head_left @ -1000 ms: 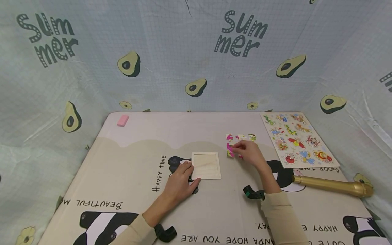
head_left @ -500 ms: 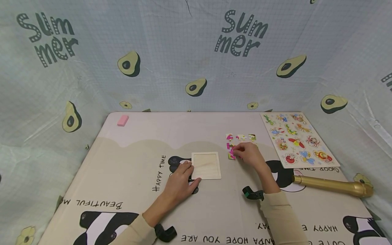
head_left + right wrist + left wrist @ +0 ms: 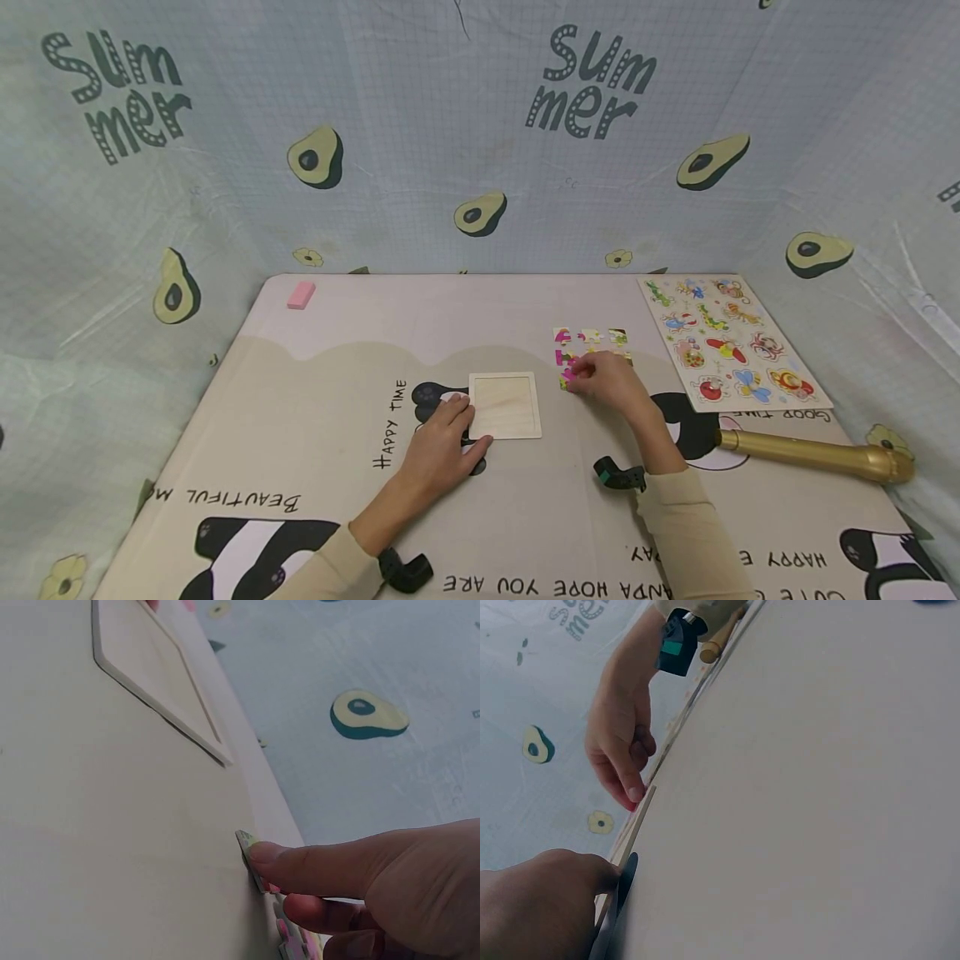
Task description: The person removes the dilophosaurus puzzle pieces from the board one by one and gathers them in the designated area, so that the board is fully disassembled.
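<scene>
My left hand (image 3: 444, 450) lies along the left edge of a square, light wooden puzzle tray (image 3: 504, 407), thumb at its near left corner. The tray's recess shows bare wood. To the right of it my right hand (image 3: 612, 383) pinches a small jigsaw piece (image 3: 245, 841) between thumb and fingers; the right wrist view shows it tilted, one edge up. Several more jigsaw pieces (image 3: 591, 336), with pink, green and white print, lie in loose rows beyond and beneath this hand, which hides some of them.
A board printed with cartoon bugs and animals (image 3: 735, 343) lies at the back right. A gold-coloured rod (image 3: 817, 454) lies in front of it. At the far left corner of the table (image 3: 420, 312) is a pink block (image 3: 302, 295).
My right hand has drawn slightly nearer with its fingertips at the lowest left piece, which has shifted a little nearer and right. My left hand and the tray have stayed put.
</scene>
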The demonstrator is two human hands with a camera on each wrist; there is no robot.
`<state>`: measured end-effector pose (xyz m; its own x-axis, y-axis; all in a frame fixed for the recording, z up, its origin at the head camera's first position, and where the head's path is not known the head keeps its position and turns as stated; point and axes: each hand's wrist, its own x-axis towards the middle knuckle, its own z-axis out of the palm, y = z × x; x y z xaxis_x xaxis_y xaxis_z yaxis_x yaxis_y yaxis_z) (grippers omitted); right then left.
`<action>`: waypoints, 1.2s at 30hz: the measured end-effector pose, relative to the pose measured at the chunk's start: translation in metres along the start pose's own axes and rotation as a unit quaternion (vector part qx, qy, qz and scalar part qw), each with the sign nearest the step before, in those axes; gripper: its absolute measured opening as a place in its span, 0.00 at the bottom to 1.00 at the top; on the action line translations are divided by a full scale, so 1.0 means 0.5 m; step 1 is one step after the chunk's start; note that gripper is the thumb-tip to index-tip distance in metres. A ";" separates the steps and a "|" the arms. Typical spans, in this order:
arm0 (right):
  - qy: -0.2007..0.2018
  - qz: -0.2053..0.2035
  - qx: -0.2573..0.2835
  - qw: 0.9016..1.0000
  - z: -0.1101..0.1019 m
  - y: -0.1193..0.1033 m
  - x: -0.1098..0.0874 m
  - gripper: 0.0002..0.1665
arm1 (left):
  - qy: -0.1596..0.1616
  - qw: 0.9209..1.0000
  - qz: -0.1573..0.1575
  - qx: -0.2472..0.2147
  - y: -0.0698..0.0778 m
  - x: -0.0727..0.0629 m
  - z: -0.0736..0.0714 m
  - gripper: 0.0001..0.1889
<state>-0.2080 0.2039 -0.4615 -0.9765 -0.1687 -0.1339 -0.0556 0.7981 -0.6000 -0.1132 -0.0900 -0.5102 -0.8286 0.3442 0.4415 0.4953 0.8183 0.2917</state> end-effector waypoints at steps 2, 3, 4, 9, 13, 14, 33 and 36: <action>-0.006 0.005 0.001 1.000 0.003 0.000 0.001 0.18 | -0.001 1.000 -0.001 0.000 -0.001 0.000 0.000 0.27; -0.009 0.006 0.003 1.000 0.004 -0.001 0.002 0.18 | -0.001 1.000 -0.002 0.001 -0.001 0.000 0.000 0.27; -0.009 0.005 0.004 1.000 0.005 0.000 0.003 0.17 | -0.001 1.000 -0.002 0.001 -0.002 -0.001 -0.001 0.27; -0.011 -0.003 -0.002 1.000 0.007 0.002 0.005 0.17 | 0.003 1.000 -0.001 0.000 -0.002 -0.001 0.000 0.27; -0.010 -0.007 -0.008 1.000 0.004 0.000 0.003 0.17 | 0.007 1.000 0.000 -0.003 -0.003 -0.001 0.002 0.27; -0.009 -0.010 -0.010 1.000 0.003 -0.001 0.002 0.17 | 0.007 1.000 -0.001 -0.004 -0.003 0.000 0.002 0.27; 0.111 -0.047 0.022 0.993 -0.029 -0.048 -0.027 0.16 | 0.061 0.998 0.004 -0.018 -0.047 0.058 -0.029 0.14; 0.135 -0.063 0.030 0.988 -0.028 -0.060 -0.034 0.15 | 0.068 0.998 -0.008 -0.012 -0.053 0.082 -0.050 0.15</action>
<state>-0.1928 0.1908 -0.4301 -0.9831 -0.0966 0.1555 -0.1751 0.7440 -0.6449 -0.1537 -0.1089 -0.4786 -0.7943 0.2649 0.5467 0.4899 0.8114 0.3187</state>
